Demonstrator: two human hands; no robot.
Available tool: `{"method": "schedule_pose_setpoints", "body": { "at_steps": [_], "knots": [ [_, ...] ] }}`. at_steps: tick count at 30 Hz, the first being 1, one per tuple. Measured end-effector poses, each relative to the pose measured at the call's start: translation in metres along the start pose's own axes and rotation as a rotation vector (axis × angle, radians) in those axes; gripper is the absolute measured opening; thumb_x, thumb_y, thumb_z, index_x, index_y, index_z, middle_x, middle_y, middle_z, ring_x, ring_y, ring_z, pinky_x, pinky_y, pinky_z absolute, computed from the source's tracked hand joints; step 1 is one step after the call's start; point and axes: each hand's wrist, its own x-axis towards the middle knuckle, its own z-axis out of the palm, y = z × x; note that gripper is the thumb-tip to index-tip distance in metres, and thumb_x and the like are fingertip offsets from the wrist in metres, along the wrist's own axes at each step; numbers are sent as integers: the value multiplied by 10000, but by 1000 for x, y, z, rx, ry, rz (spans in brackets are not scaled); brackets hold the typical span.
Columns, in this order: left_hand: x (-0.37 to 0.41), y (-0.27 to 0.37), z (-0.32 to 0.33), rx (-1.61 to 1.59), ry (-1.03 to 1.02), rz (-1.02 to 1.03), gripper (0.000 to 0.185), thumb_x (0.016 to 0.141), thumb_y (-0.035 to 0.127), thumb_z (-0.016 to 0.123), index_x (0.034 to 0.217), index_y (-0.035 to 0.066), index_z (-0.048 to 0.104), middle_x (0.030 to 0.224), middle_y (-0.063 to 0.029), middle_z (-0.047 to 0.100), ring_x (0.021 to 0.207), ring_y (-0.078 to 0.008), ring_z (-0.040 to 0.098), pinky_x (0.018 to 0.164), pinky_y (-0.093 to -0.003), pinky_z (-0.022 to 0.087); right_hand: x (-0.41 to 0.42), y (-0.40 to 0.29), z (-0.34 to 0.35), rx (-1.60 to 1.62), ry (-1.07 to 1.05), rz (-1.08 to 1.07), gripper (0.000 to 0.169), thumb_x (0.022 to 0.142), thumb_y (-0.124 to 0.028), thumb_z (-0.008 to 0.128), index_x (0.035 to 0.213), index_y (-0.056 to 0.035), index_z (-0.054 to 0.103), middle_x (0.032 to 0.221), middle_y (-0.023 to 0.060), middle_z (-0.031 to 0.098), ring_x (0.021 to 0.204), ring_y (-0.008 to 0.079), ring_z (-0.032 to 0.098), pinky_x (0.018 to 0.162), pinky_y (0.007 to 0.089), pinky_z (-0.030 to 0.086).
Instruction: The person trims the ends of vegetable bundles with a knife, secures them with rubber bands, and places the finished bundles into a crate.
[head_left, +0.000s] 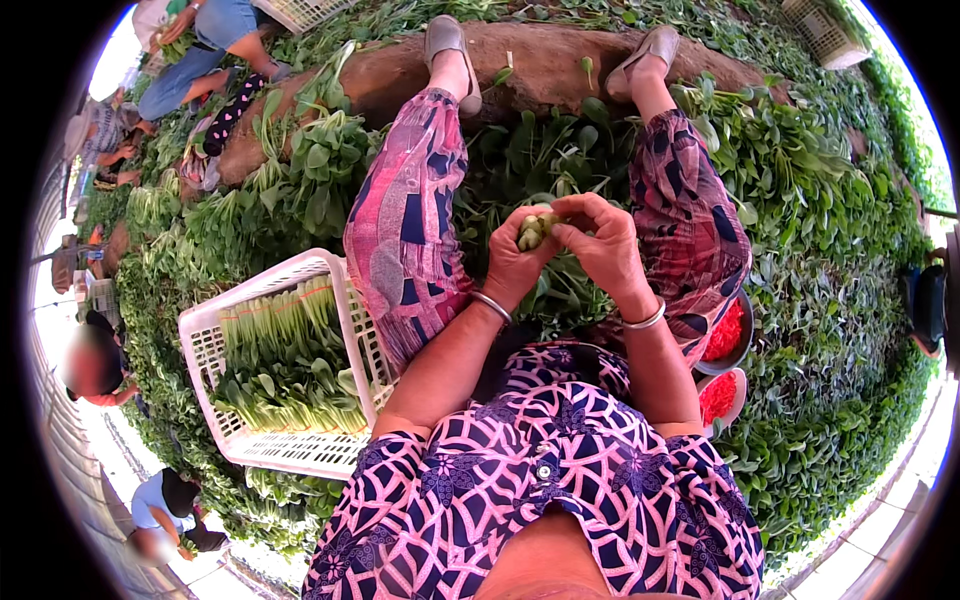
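My left hand (514, 259) is closed around a small bunch of leafy greens (532, 231), with the pale cut stem ends facing up. My right hand (596, 244) meets it from the right, its thumb and fingers pinching at the edge of the bunch. Whether a tie is between those fingers cannot be told. Both hands are between my knees, over loose leafy greens (540, 157). To the left, a white plastic crate (341, 330) holds rows of bundled greens (289, 315) with red ties. By my right thigh, two bowls (742, 397) hold red bands (718, 397).
A bare soil ridge (517, 67) runs under my feet. Cut greens lie in heaps on both sides. Other people sit along the left, one in jeans (225, 30) at the upper left holding greens. Another crate (825, 34) stands at the upper right.
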Motion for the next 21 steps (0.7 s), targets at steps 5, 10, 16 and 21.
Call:
{"method": "schedule_pose_setpoints", "body": {
  "at_steps": [5,10,16,21],
  "knots": [
    [-1,12,-5,-180,34,-141,225,919,-5,716,1128,56,660,1012,26,674,897,-53,625,792,-219,537,4,11,-4,-263,-31,-213,266,835,17,701,1097,-24,725,1026,92,681,908,195,663,796,287,518],
    [-1,30,-10,-308,107,-178,275,947,-1,671,1217,44,647,1059,17,674,945,-56,623,828,-197,511,0,6,8,-86,-200,-185,372,848,31,695,1216,-21,693,1121,127,691,1082,253,650,942,336,505],
    [-3,37,-11,-342,167,-181,366,936,3,694,1295,12,622,1117,-24,687,996,-91,640,908,-242,520,-2,25,17,-218,-83,-342,472,801,94,677,1253,-45,680,1144,155,695,1009,304,699,890,328,543],
    [-2,33,-18,-318,145,-192,391,922,-2,708,1301,7,610,1185,-67,693,1040,-124,656,941,-257,525,-7,20,21,-199,-91,-275,490,787,122,634,1235,-65,694,1065,147,705,958,300,706,836,340,551]
  ]
}}
